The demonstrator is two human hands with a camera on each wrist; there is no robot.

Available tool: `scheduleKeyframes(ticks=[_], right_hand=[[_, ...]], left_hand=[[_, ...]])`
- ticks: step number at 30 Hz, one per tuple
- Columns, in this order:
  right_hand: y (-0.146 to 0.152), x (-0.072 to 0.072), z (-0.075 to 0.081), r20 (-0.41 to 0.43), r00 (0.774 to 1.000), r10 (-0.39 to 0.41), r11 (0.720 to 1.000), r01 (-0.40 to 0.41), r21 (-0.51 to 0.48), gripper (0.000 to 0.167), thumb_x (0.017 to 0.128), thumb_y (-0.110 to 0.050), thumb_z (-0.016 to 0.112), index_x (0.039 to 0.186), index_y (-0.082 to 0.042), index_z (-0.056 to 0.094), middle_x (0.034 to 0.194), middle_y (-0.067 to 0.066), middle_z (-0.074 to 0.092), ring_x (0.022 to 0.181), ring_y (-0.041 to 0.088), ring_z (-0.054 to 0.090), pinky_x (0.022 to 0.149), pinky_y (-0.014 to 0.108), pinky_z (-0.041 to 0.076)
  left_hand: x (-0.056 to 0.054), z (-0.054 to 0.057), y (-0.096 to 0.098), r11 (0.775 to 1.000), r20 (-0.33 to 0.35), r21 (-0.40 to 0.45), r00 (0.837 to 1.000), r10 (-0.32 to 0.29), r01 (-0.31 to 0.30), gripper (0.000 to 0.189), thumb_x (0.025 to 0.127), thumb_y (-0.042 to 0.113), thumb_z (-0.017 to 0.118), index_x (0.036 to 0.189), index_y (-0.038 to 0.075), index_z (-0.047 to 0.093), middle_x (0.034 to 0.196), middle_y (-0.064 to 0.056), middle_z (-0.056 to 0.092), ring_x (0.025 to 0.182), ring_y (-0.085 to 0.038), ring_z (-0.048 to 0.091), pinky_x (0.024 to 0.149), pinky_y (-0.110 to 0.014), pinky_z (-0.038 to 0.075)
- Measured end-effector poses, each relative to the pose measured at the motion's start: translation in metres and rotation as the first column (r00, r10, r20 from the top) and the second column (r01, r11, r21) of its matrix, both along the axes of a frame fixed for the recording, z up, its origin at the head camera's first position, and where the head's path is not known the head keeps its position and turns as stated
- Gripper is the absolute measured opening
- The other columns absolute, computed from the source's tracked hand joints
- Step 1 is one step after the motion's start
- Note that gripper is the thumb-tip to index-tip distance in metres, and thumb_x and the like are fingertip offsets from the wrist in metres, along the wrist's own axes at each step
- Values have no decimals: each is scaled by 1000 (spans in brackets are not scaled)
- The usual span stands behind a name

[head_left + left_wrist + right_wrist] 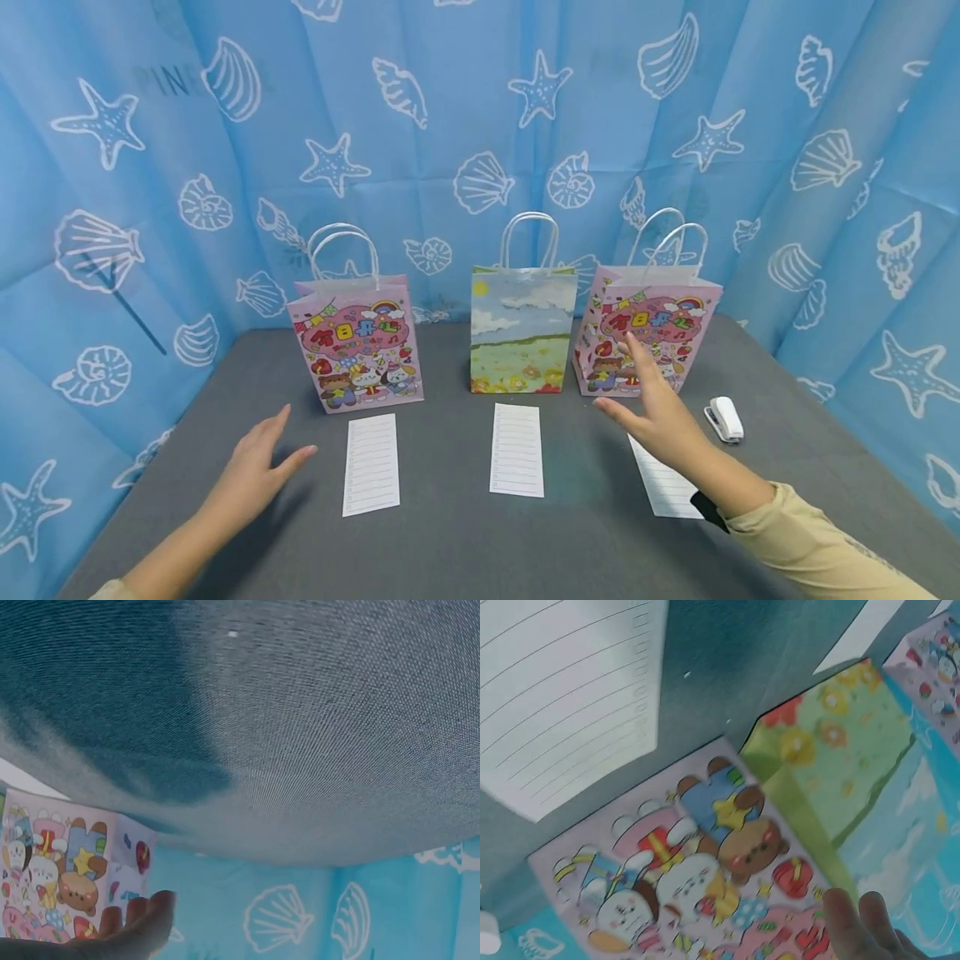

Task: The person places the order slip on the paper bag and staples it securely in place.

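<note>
Gift bags [522, 333]: 3 upright in a row at the back of the worktop [442, 550], nothing gripped.
Blue curtain [442, 142] behind; bags run left pink bag [356, 346], landscape-print one mid, right pink bag [663, 321], mouths up and prints facing front, presumably so all 3 are easy to get at. Left hand [251, 467] hovers front-left of the left bag, right hand [663, 421] in front of the right bag; both have fingers extended, thumb apart, holding nothing. Can't confirm whether the right one touches anything. 3 lined slips [517, 450] lie flat, roughly 1 in front of each bag, likely paired 1:1; rightmost is partly hidden. White stapler [724, 419], or what looks like 1, sits near the right bag, probably placed to suit right-hand reach.
</note>
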State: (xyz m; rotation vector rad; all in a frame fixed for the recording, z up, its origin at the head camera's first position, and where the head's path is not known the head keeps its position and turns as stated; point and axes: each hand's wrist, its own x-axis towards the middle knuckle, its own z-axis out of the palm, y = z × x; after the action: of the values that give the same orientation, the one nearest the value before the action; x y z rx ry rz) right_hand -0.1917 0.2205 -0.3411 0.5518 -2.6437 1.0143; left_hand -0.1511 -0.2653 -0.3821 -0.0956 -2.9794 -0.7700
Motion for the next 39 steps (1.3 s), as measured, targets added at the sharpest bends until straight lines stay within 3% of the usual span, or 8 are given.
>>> scheduleKeyframes(ticks=[6,9,20,23,28,33,39], right_hand=[[-17,-2,-7,2,999,46,999,-46,0,92,92,-23,70,156,-8,5,154,25,23,138,49,22,99,71,26],[-25,-5,-8,3,997,73,997,-73,-6,92,91,-23,70,156,-10,6,154,24,26,136,48,28,98,70,29],[-45,-10,-14,-2,988,154,988,-154,7,83,91,-21,70,153,0,19,153,27,26,135,48,31,100,68,29],[-52,-12,-15,-7,981,194,981,-194,2,79,92,-21,69,152,0,23,152,27,27,138,48,25,101,69,27],[-67,-14,-16,-4,965,261,965,-261,-39,74,91,-18,69,151,0,28,150,25,32,135,45,31,100,67,31],[-85,-17,-22,48,952,303,949,-296,-113,74,91,-15,70,151,0,29,148,25,33,124,42,44,96,63,38],[-103,-18,-29,195,924,328,930,-280,-239,72,92,-14,69,151,0,29,146,27,35,122,45,46,89,63,43]], left_hand=[[-5,-7,2,1000,-56,-16,998,-27,26,79,95,37,63,145,-13,28,136,-41,36,123,-60,32,95,-70,30],[-5,-8,5,999,-77,-13,996,-34,33,77,94,35,65,144,-13,31,136,-41,37,124,-59,33,96,-70,30],[-7,-10,14,999,-81,-17,996,-39,38,73,93,32,67,142,-12,37,135,-38,42,123,-57,37,96,-68,32],[-9,-11,16,999,-73,-13,996,-45,45,71,93,32,67,141,-11,38,134,-37,42,123,-56,38,96,-68,33],[-12,-12,19,998,-49,-4,997,-62,62,71,92,32,67,142,-10,38,134,-37,43,123,-56,39,95,-67,34],[-16,-12,23,998,-6,7,998,-68,68,72,92,33,67,143,-9,37,135,-37,42,123,-56,38,95,-67,34],[-24,-13,24,997,43,42,997,-62,60,74,91,32,69,143,-9,37,133,-36,45,123,-55,39,95,-66,35]])
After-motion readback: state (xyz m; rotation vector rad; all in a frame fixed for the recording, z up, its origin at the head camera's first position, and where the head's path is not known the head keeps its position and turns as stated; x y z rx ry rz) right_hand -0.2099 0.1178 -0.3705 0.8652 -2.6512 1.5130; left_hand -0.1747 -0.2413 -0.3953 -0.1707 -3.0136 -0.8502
